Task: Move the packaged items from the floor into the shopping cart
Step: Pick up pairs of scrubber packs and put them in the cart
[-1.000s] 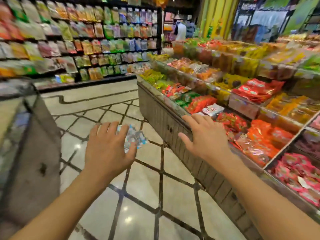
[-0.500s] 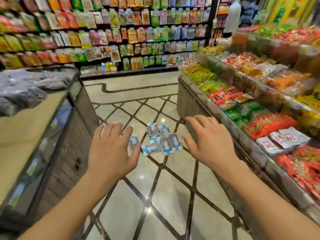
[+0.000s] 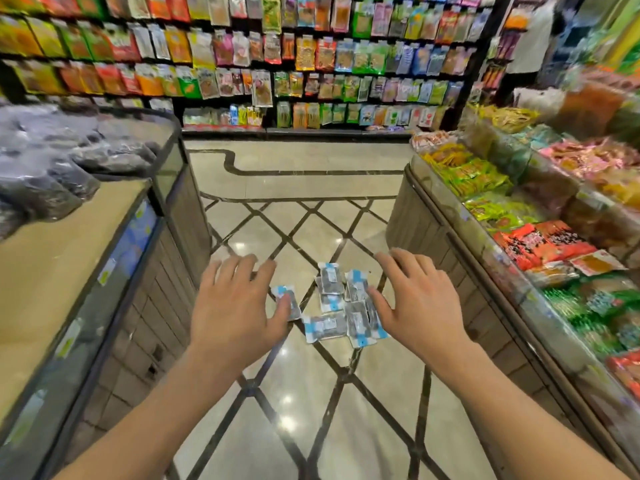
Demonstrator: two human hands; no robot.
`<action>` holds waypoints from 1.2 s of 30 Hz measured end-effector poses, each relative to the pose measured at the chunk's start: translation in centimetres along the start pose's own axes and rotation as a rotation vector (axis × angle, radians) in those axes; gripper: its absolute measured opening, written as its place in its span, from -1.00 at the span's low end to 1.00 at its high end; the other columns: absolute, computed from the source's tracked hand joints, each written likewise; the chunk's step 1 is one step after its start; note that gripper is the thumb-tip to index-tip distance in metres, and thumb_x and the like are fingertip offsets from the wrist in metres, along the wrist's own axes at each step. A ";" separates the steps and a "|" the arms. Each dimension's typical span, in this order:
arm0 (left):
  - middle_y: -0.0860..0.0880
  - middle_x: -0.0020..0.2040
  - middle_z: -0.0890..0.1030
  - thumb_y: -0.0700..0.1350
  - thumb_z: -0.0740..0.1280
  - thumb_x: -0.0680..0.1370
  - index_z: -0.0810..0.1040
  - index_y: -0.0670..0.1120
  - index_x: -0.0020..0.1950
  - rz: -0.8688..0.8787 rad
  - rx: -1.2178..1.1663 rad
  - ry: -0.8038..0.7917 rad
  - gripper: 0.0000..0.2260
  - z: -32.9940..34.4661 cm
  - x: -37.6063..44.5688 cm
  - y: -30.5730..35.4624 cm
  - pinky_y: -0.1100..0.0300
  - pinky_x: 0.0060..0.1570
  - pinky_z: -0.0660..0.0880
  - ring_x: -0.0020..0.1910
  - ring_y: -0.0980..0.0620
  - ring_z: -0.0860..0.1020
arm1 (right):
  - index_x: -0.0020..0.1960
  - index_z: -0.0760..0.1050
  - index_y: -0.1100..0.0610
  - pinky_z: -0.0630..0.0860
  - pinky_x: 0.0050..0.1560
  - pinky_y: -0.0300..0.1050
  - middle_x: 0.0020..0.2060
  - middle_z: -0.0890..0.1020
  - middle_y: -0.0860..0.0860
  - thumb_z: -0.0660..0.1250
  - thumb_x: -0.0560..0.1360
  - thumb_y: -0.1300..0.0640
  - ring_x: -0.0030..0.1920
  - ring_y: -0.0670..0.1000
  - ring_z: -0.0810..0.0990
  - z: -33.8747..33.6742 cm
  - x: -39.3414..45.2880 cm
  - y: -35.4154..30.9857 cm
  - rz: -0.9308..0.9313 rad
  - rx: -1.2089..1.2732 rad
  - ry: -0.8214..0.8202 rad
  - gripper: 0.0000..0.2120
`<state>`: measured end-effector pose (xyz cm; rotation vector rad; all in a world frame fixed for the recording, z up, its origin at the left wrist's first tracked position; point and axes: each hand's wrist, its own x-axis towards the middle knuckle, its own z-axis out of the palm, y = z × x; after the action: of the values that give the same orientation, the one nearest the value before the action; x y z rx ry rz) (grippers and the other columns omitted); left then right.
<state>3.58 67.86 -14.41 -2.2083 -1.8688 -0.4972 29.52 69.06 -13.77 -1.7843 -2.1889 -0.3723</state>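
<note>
Several small packets (image 3: 341, 303) with blue-and-white ends and dark contents lie in a loose pile on the tiled floor of the aisle. One packet (image 3: 286, 299) lies apart to the left, partly hidden by my left thumb. My left hand (image 3: 235, 306) hovers palm down with fingers spread, left of the pile and holding nothing. On the other side, my right hand (image 3: 415, 303) is also spread palm down above the floor and holds nothing. No shopping cart is in view.
A display counter (image 3: 114, 258) with dark bagged goods borders the aisle on the left. A snack bin counter (image 3: 460, 244) full of coloured packets borders it on the right. Shelves of hanging packets (image 3: 311, 64) close the far end. A person in white (image 3: 530, 39) stands at the far right.
The view has swung left, away from the right snack counter and onto the aisle. The packet pile has come into full view between my hands, which have stayed spread.
</note>
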 end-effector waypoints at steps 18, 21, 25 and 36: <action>-0.17 0.13 0.65 0.19 0.19 0.52 0.64 -0.12 0.22 0.032 0.027 -0.125 -0.50 15.6 25.3 -8.0 -0.16 0.24 0.47 0.13 -0.23 0.60 | 0.30 0.58 0.10 0.59 -0.07 0.09 0.22 0.65 0.11 0.46 0.51 -0.11 0.15 0.21 0.64 16.4 24.8 1.4 0.071 0.018 -0.052 -0.56; -0.17 0.15 0.65 0.20 0.18 0.52 0.64 -0.12 0.25 0.028 0.046 -0.191 -0.49 19.1 30.2 -8.6 -0.19 0.25 0.49 0.16 -0.24 0.60 | 0.32 0.57 0.11 0.61 -0.06 0.13 0.24 0.64 0.13 0.41 0.53 -0.11 0.15 0.23 0.63 20.6 29.4 2.9 0.102 0.040 -0.102 -0.55; -0.18 0.11 0.65 0.18 0.21 0.52 0.64 -0.13 0.24 0.059 0.078 -0.254 -0.50 24.2 36.6 -9.3 -0.15 0.19 0.48 0.12 -0.26 0.60 | 0.33 0.56 0.10 0.59 -0.04 0.14 0.24 0.64 0.14 0.43 0.53 -0.10 0.14 0.24 0.64 26.0 35.0 4.9 0.154 0.078 -0.145 -0.56; -0.18 0.11 0.66 0.16 0.28 0.52 0.60 -0.13 0.29 0.087 0.035 -0.409 -0.52 41.7 45.8 -10.6 -0.13 0.18 0.44 0.13 -0.27 0.60 | 0.33 0.57 0.07 0.61 0.01 0.18 0.24 0.65 0.14 0.41 0.55 -0.11 0.15 0.26 0.64 44.1 40.7 9.0 0.225 0.105 -0.267 -0.57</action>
<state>4.72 126.88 -35.96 -2.4996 -1.9290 0.0080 27.89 124.27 -38.87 -2.0938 -2.0955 0.0340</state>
